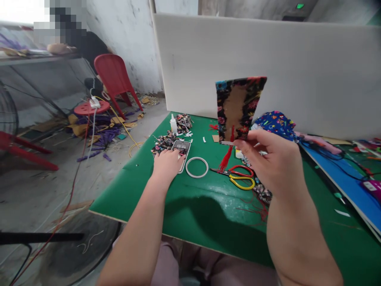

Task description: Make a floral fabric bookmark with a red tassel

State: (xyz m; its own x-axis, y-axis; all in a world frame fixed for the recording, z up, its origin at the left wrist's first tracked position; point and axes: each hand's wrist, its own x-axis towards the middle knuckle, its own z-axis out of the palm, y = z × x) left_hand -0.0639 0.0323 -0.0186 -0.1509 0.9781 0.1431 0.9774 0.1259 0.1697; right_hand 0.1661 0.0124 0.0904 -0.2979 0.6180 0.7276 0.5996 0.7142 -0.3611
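Note:
My right hand (269, 157) pinches the lower edge of a cardboard piece (235, 109) held upright above the table. Black floral fabric is folded over its edges, with bare brown card in the middle. A red tassel (226, 158) hangs from its lower edge, and a white strip crosses there. My left hand (168, 163) lies with fingers stretched over a smartphone (181, 147) whose screen is lit. Beside the phone rests a grey-white ring (197, 167). Below the tassel are scissors (238, 178) with one red and one yellow handle.
A white squeeze bottle (173, 124) stands by bunched floral fabric (183, 123) at the table's back left. Blue patterned fabric (275, 121), a pink tool with a cord (323, 143) and a blue board (336, 174) are at right. A white panel (268, 59) borders the back.

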